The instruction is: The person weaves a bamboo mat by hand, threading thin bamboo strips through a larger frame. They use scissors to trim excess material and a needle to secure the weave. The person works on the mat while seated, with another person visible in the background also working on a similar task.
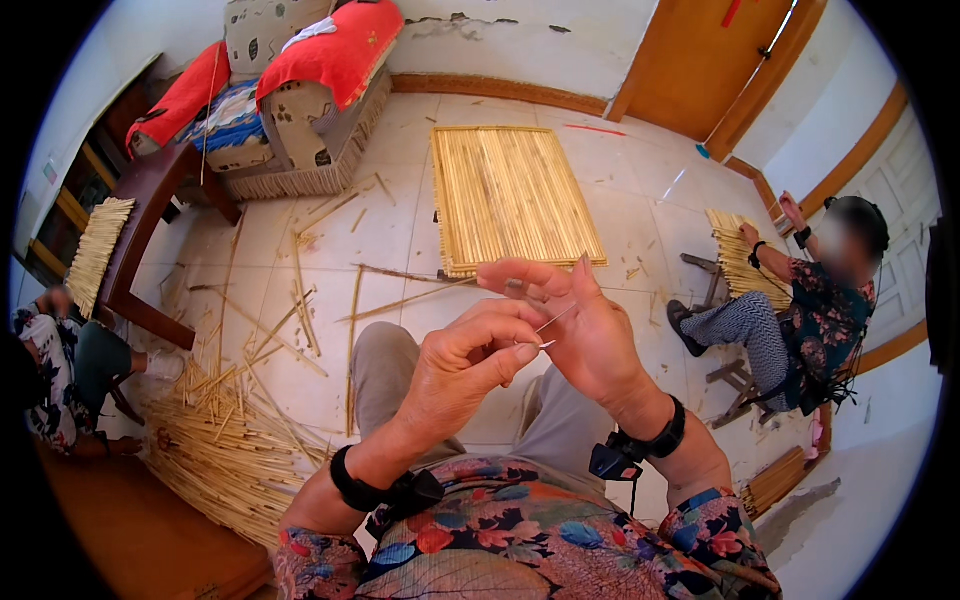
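My left hand [470, 358] is raised over my lap with thumb and fingertips pinched together. A thin pale strand [556, 319], like a thread or needle, runs from this pinch toward my right palm. A small whitish tip [546, 345] shows at the left thumb; its kind is too small to tell. My right hand [600, 345] is close beside it, palm turned inward and fingers stretched out, gripping nothing visible. Beyond both hands, a rectangular panel of straw-coloured stalks [515, 195] is raised above the tiled floor, apart from my hands.
Loose stalks [230, 450] are heaped at the left, with others scattered across the floor. A brown bench [150, 220] and a sofa [300, 110] with red covers stand far left. Co-workers sit at both sides, each by a stalk mat [738, 250]. A wooden door [705, 65] is at the back right.
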### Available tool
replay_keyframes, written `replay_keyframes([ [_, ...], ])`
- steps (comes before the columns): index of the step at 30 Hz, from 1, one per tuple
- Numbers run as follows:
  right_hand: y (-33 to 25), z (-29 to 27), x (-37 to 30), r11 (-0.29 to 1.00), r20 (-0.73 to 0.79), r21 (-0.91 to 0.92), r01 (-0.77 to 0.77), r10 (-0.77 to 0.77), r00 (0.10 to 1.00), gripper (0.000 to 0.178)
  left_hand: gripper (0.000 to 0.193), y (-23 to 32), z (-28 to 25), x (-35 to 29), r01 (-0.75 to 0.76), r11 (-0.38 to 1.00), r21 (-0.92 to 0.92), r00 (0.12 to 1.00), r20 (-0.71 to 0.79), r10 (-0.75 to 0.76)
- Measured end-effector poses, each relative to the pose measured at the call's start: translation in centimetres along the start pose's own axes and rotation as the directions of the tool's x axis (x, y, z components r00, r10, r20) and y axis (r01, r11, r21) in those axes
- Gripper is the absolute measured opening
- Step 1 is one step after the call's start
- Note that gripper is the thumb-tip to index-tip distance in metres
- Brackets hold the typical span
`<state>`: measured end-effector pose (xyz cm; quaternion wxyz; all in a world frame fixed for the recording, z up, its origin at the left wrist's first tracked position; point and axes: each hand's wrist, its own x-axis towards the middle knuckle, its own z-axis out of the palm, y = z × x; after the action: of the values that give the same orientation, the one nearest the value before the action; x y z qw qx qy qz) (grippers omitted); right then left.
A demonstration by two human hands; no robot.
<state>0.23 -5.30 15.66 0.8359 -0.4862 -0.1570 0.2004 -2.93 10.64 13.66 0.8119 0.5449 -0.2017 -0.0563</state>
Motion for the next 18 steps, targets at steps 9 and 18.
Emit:
replay_keyframes([
  [9, 1.3, -0.9, -0.4, 0.998, -0.003, -0.027, 0.053, -0.053, 0.999, 0.053, 0.006, -0.4, -0.7, -0.5, 0.044, 0.996, 0.077, 0.999, -0.006, -0.043],
  [18, -3.1, -2.9, -1.8, -0.145, 0.42, -0.907, 0.396, -0.386, 0.821, 0.022, 0.005, -0.5, -1.5, 0.0, 0.098, 0.983, 0.154, 0.995, -0.026, -0.095],
])
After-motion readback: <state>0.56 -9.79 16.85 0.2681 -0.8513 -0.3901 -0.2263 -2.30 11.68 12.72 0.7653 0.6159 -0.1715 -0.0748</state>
